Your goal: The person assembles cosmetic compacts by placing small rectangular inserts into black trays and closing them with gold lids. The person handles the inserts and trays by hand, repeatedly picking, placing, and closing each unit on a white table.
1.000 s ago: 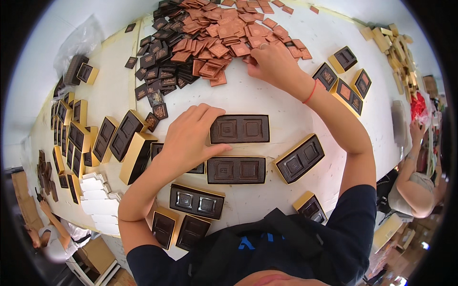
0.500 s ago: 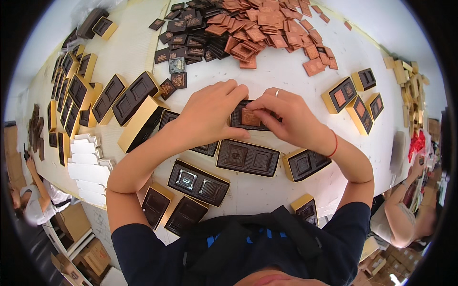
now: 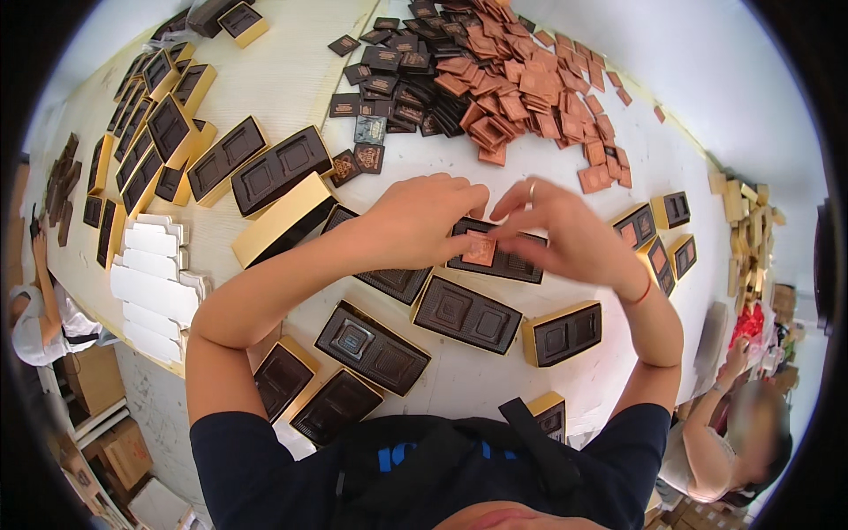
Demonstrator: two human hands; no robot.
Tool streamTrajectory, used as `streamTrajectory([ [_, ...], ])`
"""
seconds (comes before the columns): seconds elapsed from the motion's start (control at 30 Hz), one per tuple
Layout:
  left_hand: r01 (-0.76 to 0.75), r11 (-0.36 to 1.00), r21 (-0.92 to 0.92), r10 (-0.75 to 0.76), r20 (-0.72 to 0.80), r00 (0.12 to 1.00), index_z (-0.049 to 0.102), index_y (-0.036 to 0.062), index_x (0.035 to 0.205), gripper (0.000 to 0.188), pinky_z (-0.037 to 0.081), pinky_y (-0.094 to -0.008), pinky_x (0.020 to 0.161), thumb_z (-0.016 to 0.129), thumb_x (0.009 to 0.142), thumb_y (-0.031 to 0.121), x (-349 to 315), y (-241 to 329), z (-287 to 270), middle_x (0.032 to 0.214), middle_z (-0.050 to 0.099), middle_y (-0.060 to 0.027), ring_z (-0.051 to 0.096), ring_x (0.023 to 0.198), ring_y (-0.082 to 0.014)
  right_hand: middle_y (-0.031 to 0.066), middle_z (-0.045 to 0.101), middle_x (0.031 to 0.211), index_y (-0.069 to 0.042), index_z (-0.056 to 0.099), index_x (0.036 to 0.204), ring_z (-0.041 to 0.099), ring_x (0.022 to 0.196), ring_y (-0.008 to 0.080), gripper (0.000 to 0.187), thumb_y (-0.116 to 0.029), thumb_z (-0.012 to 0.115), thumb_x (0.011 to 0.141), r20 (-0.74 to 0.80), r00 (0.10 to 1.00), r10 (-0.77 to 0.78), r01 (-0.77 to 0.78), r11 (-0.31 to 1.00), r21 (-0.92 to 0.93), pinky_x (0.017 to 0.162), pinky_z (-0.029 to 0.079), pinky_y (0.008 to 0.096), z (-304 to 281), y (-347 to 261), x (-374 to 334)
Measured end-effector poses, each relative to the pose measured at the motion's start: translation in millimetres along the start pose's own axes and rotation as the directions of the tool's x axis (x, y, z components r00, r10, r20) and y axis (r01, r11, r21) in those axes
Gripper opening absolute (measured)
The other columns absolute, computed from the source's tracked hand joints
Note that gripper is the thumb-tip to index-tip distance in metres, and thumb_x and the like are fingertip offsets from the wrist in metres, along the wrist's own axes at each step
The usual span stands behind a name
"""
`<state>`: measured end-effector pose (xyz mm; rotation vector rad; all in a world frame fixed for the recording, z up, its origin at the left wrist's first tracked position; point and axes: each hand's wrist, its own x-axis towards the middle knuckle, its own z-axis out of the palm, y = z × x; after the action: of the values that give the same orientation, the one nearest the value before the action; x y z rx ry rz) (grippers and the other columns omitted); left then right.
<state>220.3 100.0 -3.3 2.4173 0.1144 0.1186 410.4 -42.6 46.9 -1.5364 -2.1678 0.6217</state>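
In front of me lies a gold-edged box with a black moulded insert (image 3: 521,264). A copper-brown embossed square tile (image 3: 480,248) sits in its left recess; nothing shows in the right one. My left hand (image 3: 424,218) grips the box's left end, thumb on the near side and fingers on the far side. My right hand (image 3: 561,230), slightly blurred, hovers over the box's right half with fingers apart and nothing in them. Close below the box is another gold box with an empty two-recess black insert (image 3: 468,314).
Dark square tiles (image 3: 402,66) and copper-brown tiles (image 3: 521,93) are heaped at the far side. Gold boxes (image 3: 172,132) crowd the left, beside stacked white card pieces (image 3: 159,287). Filled boxes (image 3: 634,226) stand at right. Other people (image 3: 738,442) work at both sides.
My right hand has let go of the copper-brown tile and drawn back to the right, its fingers spreading. The tile now lies in the left recess. The view has shifted slightly.
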Motion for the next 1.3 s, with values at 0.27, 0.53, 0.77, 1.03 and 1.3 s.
streamTrajectory([
  [0.27,0.051,0.998,-0.026,-0.049,0.057,0.997,0.053,0.0052,0.102,0.036,0.05,-0.0425,0.081,0.076,0.083,0.025,0.3,1.7,0.0,0.099,0.061,-0.0111,0.062,0.095,-0.0315,0.0101,0.066,0.1,-0.008,0.067,0.097,0.067,0.089,0.0289,0.016,-0.005,0.065,0.082,-0.271,0.962,-0.047,-0.096,0.866,-0.491,0.075,0.054,0.0423,19.1,48.6,98.7],
  [0.53,0.077,0.989,-0.126,-0.065,0.098,0.993,0.055,0.0034,0.099,0.036,0.05,-0.0402,0.078,0.077,0.084,0.027,1.7,-2.5,-5.9,0.096,0.062,-0.0132,0.062,0.091,-0.0313,0.01,0.066,0.09,-0.005,0.076,0.092,0.064,0.073,0.0284,0.014,-0.015,0.07,0.084,-0.507,0.86,-0.064,-0.192,0.88,-0.436,0.064,0.053,0.0392,-14.9,58.8,65.1],
  [0.77,0.085,0.988,-0.132,-0.07,0.118,0.991,0.055,0.0032,0.099,0.036,0.05,-0.0389,0.079,0.078,0.085,0.027,2.7,-3.6,-5.4,0.095,0.062,-0.0135,0.062,0.092,-0.0304,0.0035,0.06,0.085,-0.011,0.077,0.109,0.058,0.068,0.019,0.033,0.001,0.072,0.078,-0.338,0.936,-0.104,0.034,0.978,-0.207,0.057,0.048,0.031,-7.4,3.2,-24.8],
  [1.03,0.082,0.98,-0.179,-0.059,0.132,0.99,0.054,0.0039,0.097,0.035,0.049,-0.0406,0.079,0.077,0.084,0.028,4.0,-4.1,-7.1,0.094,0.063,-0.0115,0.062,0.093,-0.0303,0.001,0.05,0.082,-0.001,0.073,0.112,0.051,0.067,0.0153,0.048,-0.002,0.07,0.064,-0.118,0.965,-0.236,0.136,0.828,-0.544,0.057,0.046,0.0284,22.2,-8.7,-68.3],
  [1.3,0.052,0.985,-0.164,-0.035,0.108,0.994,0.054,0.0027,0.098,0.035,0.05,-0.039,0.08,0.079,0.083,0.024,4.0,-4.9,-6.6,0.094,0.063,-0.0129,0.062,0.091,-0.0306,0.0019,0.051,0.084,0.001,0.071,0.107,0.053,0.067,0.0161,0.039,-0.002,0.073,0.069,-0.151,0.961,-0.233,0.128,0.854,-0.505,0.054,0.046,0.0291,20.3,-12.4,-71.4],
])
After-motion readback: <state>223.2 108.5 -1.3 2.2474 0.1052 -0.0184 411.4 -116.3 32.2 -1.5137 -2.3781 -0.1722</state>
